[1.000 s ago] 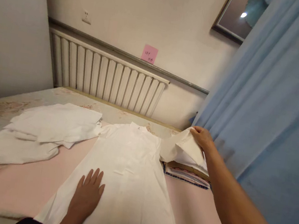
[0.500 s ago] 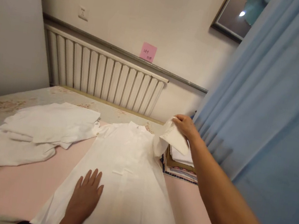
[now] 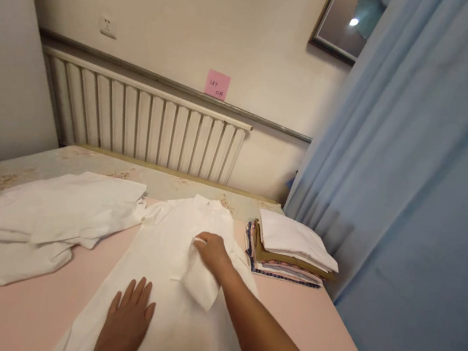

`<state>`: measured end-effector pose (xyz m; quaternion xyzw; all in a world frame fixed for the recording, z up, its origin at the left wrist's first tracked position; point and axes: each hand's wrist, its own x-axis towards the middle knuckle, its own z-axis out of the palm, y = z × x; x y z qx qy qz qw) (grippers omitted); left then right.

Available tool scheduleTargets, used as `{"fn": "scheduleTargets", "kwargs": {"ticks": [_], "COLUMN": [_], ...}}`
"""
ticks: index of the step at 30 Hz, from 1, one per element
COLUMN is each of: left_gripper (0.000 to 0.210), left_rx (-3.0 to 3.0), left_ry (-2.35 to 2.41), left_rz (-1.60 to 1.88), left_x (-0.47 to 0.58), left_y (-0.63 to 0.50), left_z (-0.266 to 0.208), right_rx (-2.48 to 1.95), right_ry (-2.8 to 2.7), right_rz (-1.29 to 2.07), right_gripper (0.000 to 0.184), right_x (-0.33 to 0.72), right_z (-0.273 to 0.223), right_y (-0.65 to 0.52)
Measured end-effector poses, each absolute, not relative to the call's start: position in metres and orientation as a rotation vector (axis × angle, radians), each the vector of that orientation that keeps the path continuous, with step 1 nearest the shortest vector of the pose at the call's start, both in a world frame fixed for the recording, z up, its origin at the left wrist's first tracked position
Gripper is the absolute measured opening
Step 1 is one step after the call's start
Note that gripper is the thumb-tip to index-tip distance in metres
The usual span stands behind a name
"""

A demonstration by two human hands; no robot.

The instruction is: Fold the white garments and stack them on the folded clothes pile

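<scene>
A white shirt (image 3: 165, 247) lies spread out, its collar toward the wall and its hem toward me. My left hand (image 3: 127, 317) rests flat on the shirt's lower left part with the fingers spread. Over the middle of the shirt, my right hand (image 3: 212, 254) pinches the end of the right-side sleeve (image 3: 200, 287), which is folded inward across the front and hangs below the fingers. The other short sleeve (image 3: 155, 214) still lies out to the left. My right forearm hides part of the shirt's right side.
White garments (image 3: 59, 206) lie in a loose pile at left. A folded clothes stack (image 3: 298, 240) sits at right on the pink cloth (image 3: 297, 312). Beyond are a flowered cover (image 3: 167, 181) and a radiator (image 3: 149, 123); a blue curtain (image 3: 413, 166) hangs at right.
My right hand has carried the sleeve leftward and nearer, from beside the stack to over the shirt's middle, uncovering the stack. My left hand stays flat on the shirt. The view has shifted slightly.
</scene>
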<state>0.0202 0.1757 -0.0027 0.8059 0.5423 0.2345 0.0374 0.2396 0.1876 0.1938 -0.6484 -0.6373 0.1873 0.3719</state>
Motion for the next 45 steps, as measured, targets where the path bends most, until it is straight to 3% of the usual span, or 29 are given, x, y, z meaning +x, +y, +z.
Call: {"fn": "scheduleTargets", "kwargs": {"ticks": [4, 10, 14, 17, 21, 25, 29, 37, 45], "left_gripper": [0.055, 0.067, 0.061, 0.047, 0.039, 0.039, 0.039, 0.041, 0.040], "left_rx": [2.056, 1.389, 1.442, 1.554, 1.653, 1.708, 1.709, 1.735, 1.719], "left_ry": [1.463, 1.131, 1.277, 1.303, 1.417, 1.455, 1.475, 1.477, 1.477], "left_rz": [0.932, 0.881, 0.810, 0.730, 0.660, 0.689, 0.670, 0.654, 0.670], "left_x": [0.026, 0.070, 0.080, 0.075, 0.066, 0.064, 0.066, 0.066, 0.065], "left_y": [0.175, 0.163, 0.168, 0.175, 0.175, 0.170, 0.167, 0.166, 0.167], "left_z": [0.011, 0.047, 0.051, 0.045, 0.033, 0.029, 0.029, 0.031, 0.031], "right_rx": [-1.677, -1.679, -1.600, -1.583, -1.870, -2.215, -2.449, -2.475, -2.371], "right_ry": [-1.544, -1.449, -1.483, -1.384, -1.214, -1.162, -1.134, -1.081, -1.013], "right_rz": [0.523, 0.602, 0.733, 0.777, 0.486, 0.158, 0.103, 0.237, 0.194], "right_gripper": [0.020, 0.021, 0.018, 0.028, 0.028, 0.028, 0.023, 0.006, 0.014], "right_x": [0.228, 0.207, 0.203, 0.228, 0.299, 0.367, 0.389, 0.378, 0.381], "right_z": [0.156, 0.133, 0.122, 0.108, 0.085, 0.062, 0.044, 0.031, 0.044], "right_y": [0.178, 0.161, 0.136, 0.110, 0.065, 0.012, -0.023, -0.027, -0.021]}}
